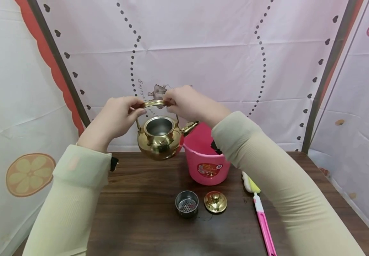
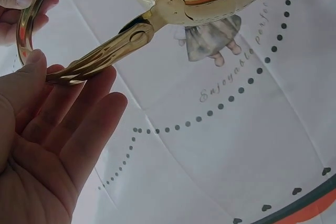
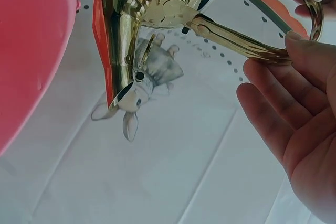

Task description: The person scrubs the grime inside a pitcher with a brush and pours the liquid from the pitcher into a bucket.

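Note:
A shiny gold teapot (image 1: 159, 144) hangs in the air above the table, its lid off and its steel inside showing. My left hand (image 1: 120, 115) pinches one end of the arched handle (image 2: 100, 59) between thumb and fingers. At the handle's other end my right hand (image 1: 187, 103) pinches it the same way. The spout (image 3: 118, 40) points right, toward the pink bucket (image 1: 206, 165) standing just behind. On the table below, a steel strainer cup (image 1: 186, 203) with a perforated bottom stands beside the gold lid (image 1: 215, 202), which lies knob up.
A brush (image 1: 262, 222) with a pink and white handle and a white and yellow head lies at the right, partly behind my right sleeve. The dark wooden table (image 1: 133, 213) meets a printed cloth wall (image 1: 197, 28) at the back, with cloth at both sides.

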`<action>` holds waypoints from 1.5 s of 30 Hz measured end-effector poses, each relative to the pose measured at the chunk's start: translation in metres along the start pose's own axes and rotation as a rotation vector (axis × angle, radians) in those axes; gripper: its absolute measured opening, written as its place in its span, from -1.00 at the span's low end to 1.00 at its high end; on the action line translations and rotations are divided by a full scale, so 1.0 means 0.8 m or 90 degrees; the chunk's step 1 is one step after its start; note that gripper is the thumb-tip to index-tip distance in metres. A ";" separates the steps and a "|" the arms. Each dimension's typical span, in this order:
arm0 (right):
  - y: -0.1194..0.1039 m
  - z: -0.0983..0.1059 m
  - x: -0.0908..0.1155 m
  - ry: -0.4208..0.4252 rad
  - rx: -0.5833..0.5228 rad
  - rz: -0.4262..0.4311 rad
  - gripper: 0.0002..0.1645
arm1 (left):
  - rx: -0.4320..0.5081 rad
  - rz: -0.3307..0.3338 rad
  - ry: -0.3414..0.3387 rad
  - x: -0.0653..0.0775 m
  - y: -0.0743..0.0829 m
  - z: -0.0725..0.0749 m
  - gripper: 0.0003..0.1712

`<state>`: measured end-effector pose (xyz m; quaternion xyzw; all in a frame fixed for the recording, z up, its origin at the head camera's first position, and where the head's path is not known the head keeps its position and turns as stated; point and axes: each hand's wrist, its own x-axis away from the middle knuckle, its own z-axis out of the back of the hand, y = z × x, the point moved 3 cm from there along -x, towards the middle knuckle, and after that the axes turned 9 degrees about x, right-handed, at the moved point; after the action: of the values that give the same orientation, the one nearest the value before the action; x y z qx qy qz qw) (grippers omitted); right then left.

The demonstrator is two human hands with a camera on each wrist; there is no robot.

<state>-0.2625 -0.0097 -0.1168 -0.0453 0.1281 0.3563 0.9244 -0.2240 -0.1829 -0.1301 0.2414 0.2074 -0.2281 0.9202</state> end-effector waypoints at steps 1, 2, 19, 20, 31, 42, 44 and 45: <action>0.002 0.001 0.001 0.003 -0.002 -0.001 -0.74 | 0.001 0.001 0.001 -0.002 0.002 0.000 -0.78; 0.004 0.002 0.003 0.005 -0.004 -0.003 -0.74 | 0.001 0.000 0.001 -0.004 0.004 -0.001 -0.78; 0.043 0.025 0.026 0.056 -0.008 -0.028 -0.77 | 0.017 -0.034 -0.002 -0.047 0.030 -0.016 -0.81; 0.046 0.026 0.028 0.057 -0.009 -0.030 -0.76 | 0.022 -0.034 -0.007 -0.050 0.031 -0.018 -0.81; 0.070 0.035 0.048 0.065 -0.002 -0.058 -0.74 | 0.037 -0.054 -0.030 -0.075 0.051 -0.035 -0.82; 0.082 0.030 0.054 0.051 -0.009 -0.089 -0.74 | 0.016 -0.071 -0.041 -0.083 0.056 -0.045 -0.80; 0.083 0.027 0.054 0.049 -0.007 -0.092 -0.74 | 0.019 -0.070 -0.046 -0.084 0.055 -0.047 -0.80; 0.084 0.027 0.054 0.049 -0.007 -0.093 -0.74 | 0.021 -0.069 -0.048 -0.084 0.055 -0.048 -0.80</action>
<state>-0.2723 0.0718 -0.1075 -0.0729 0.1577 0.2863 0.9423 -0.2662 -0.1064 -0.1120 0.2365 0.1813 -0.2896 0.9096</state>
